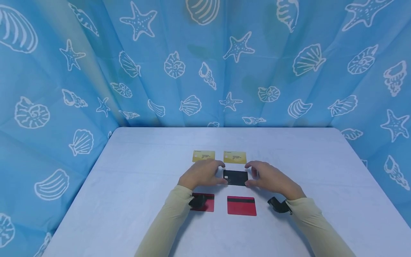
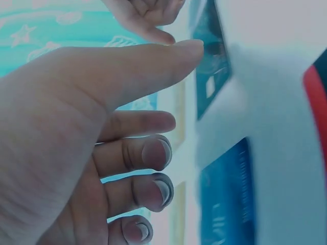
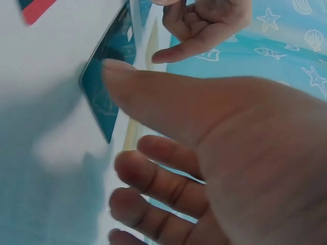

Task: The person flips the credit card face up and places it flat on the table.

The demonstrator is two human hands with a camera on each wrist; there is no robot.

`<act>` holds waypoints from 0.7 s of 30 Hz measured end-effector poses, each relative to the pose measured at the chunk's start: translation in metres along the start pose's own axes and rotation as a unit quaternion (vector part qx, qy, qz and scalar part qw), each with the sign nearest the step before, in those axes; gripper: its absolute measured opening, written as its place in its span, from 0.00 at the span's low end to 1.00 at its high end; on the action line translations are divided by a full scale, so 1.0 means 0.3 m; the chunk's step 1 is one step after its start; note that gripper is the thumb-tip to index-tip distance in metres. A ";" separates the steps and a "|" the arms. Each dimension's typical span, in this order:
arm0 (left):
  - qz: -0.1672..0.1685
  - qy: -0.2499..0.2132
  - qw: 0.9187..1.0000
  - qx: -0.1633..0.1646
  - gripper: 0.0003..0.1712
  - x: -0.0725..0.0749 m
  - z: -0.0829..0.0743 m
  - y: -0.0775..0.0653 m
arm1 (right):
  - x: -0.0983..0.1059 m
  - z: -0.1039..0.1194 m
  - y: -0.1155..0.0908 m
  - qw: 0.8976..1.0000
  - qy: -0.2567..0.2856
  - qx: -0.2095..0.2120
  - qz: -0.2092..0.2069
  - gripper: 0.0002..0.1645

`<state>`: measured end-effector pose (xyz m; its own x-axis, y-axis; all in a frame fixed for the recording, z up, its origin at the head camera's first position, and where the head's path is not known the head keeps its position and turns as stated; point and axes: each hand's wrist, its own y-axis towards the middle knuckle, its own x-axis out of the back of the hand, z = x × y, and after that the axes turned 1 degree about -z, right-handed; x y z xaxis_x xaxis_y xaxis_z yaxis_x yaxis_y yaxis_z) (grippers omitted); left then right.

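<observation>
A black card point(image 1: 237, 177) lies on the white table between the two hands. My left hand point(image 1: 205, 173) is at its left end, thumb tip by the near left corner and fingers spread apart. My right hand point(image 1: 268, 176) is at the other end, its thumb overlapping the near right corner. Whether either thumb presses the card is unclear. In the right wrist view the same black card point(image 3: 110, 97) is beside the thumb. Beneath my left hand is a blue card point(image 2: 227, 196), seen in the left wrist view and hidden from the head view.
Two yellow cards point(image 1: 235, 157) lie in a row beyond the hands. Nearer lie two red cards point(image 1: 242, 207) with dark stripes, the left one partly covered by the left wrist camera point(image 1: 197, 202). A blue shell-patterned curtain point(image 1: 224, 71) stands behind the table point(image 1: 144, 160).
</observation>
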<state>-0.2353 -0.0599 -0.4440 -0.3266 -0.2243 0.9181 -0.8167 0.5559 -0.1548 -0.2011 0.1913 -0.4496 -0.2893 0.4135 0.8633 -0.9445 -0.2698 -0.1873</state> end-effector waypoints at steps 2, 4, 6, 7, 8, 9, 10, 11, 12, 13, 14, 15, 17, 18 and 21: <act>-0.009 -0.004 1.000 -0.002 0.36 0.019 0.008 -0.007 | 0.008 0.007 -0.006 1.000 0.000 0.014 -0.013 0.35; -0.023 -0.007 1.000 -0.003 0.35 0.041 0.019 -0.014 | 0.019 0.016 -0.011 0.999 0.001 0.027 -0.028 0.33; -0.041 -0.012 0.999 -0.007 0.35 0.061 0.033 -0.021 | 0.030 0.027 -0.017 0.998 0.000 0.036 -0.045 0.32; -0.050 -0.016 0.999 -0.007 0.34 0.070 0.039 -0.026 | 0.036 0.034 -0.020 0.998 -0.002 0.040 -0.053 0.32; -0.058 -0.021 0.998 -0.007 0.34 0.079 0.045 -0.032 | 0.039 0.039 -0.022 0.997 -0.004 0.042 -0.063 0.32; -0.066 -0.026 0.997 -0.007 0.34 0.086 0.051 -0.039 | 0.042 0.046 -0.023 0.996 -0.005 0.042 -0.072 0.32; -0.072 -0.033 0.997 -0.004 0.34 0.093 0.058 -0.046 | 0.043 0.054 -0.025 0.996 -0.007 0.045 -0.083 0.32; -0.078 -0.040 0.996 -0.002 0.34 0.100 0.065 -0.055 | 0.044 0.061 -0.027 0.994 -0.009 0.047 -0.094 0.32; -0.083 -0.046 0.995 0.004 0.34 0.105 0.071 -0.065 | 0.045 0.067 -0.029 0.993 -0.009 0.050 -0.105 0.32; -0.087 -0.051 0.995 0.009 0.33 0.110 0.077 -0.076 | 0.046 0.073 -0.033 0.992 -0.008 0.054 -0.117 0.32; -0.091 -0.053 0.994 0.014 0.33 0.114 0.084 -0.087 | 0.048 0.079 -0.037 0.990 -0.006 0.056 -0.128 0.32; -0.094 -0.054 0.994 0.019 0.33 0.117 0.089 -0.098 | 0.050 0.085 -0.043 0.989 -0.003 0.057 -0.139 0.31; -0.099 -0.054 0.993 0.022 0.33 0.120 0.098 -0.118 | 0.056 0.096 -0.056 0.986 0.002 0.058 -0.159 0.30; -0.101 -0.051 0.993 0.022 0.33 0.120 0.102 -0.128 | 0.059 0.101 -0.064 0.984 0.003 0.058 -0.167 0.30; -0.106 -0.041 0.993 0.016 0.34 0.119 0.107 -0.160 | 0.067 0.122 -0.086 0.982 0.006 0.059 -0.181 0.30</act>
<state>-0.2230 -0.1204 -0.4157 -0.1831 -0.3985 0.8987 -0.8852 0.4645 0.0256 -0.1769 0.1746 -0.4102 0.0604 0.5114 0.8572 -0.9616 -0.2007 0.1874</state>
